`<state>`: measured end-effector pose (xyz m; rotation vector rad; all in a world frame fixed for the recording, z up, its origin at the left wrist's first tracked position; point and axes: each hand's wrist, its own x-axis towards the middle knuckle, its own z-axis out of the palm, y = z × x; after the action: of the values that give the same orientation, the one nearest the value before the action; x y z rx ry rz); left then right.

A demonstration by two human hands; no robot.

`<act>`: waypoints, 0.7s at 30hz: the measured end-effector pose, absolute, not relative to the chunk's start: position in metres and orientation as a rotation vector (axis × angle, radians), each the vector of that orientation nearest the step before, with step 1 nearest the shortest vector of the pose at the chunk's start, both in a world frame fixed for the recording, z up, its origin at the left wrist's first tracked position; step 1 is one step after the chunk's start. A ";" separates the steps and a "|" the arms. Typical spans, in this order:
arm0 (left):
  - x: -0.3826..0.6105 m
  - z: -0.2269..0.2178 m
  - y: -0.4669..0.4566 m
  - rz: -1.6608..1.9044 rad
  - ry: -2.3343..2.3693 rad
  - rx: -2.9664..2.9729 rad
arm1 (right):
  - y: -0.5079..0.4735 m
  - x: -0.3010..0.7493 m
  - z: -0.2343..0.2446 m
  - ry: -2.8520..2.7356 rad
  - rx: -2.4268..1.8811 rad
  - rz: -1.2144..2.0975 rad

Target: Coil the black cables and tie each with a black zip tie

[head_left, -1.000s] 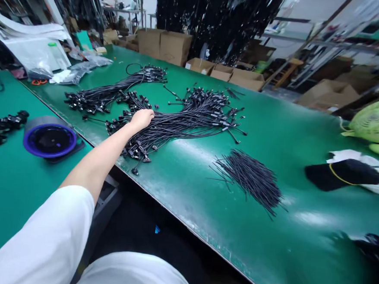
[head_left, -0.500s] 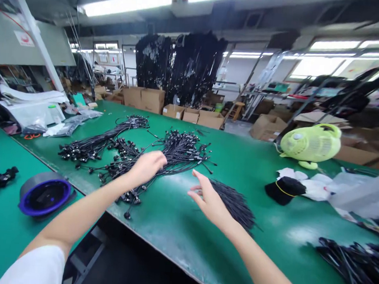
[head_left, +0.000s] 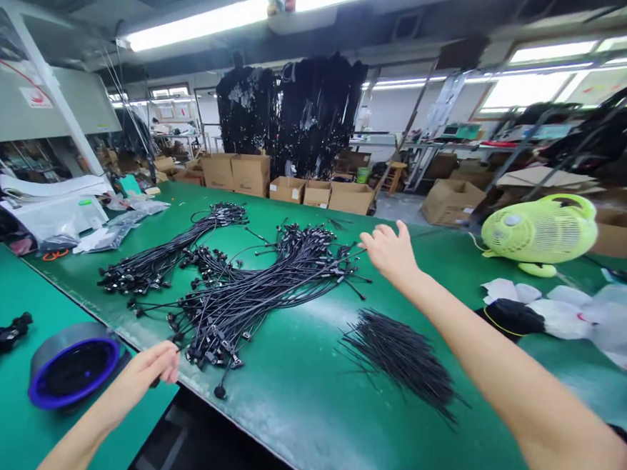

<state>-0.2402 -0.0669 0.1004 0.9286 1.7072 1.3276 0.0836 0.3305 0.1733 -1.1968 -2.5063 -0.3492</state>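
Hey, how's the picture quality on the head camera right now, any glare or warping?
In the head view, the ceiling tube light and the windows are blown out, pale glare lies on the green table mat, and wide-angle distortion slants its front edge and enlarges the right forearm.

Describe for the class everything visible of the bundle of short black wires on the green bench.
The bundle of short black wires is a dense sheaf of thin, straight, plastic-looking strands with no visible connectors. It lies flat on the green bench mat, fanned out, stray ends splaying. Only the mat touches it.
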 end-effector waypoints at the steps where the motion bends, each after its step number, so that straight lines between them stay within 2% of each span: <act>1: -0.241 0.095 -0.061 1.446 1.631 0.855 | 0.319 0.091 0.167 -2.589 -1.257 -0.456; 3: -0.227 0.092 -0.043 1.620 1.498 0.729 | 0.280 0.099 0.146 -2.760 -1.324 -0.566; 4: -0.216 0.092 -0.030 1.627 1.463 0.739 | 0.254 0.100 0.134 -2.861 -1.267 -0.517; 8: -0.151 0.090 0.022 1.408 1.600 1.242 | 0.149 0.100 0.110 -3.229 -0.515 -0.080; 11: -0.107 0.083 0.037 1.107 1.333 1.484 | 0.126 0.100 0.124 -3.063 -0.488 -0.039; 13: -0.094 0.082 0.037 0.947 1.117 1.315 | 0.144 0.110 0.128 -2.925 -0.667 -0.054; 15: -0.097 0.083 0.035 0.959 0.949 1.018 | 0.171 0.130 0.120 -2.813 -0.793 0.012; 21: -0.138 0.096 0.036 1.414 0.618 0.271 | 0.181 0.171 0.054 -2.611 -0.705 0.421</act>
<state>-0.1383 0.0357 0.0963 0.2706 0.6177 1.4143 0.1707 0.1810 0.0540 -0.7052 -2.6111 0.4205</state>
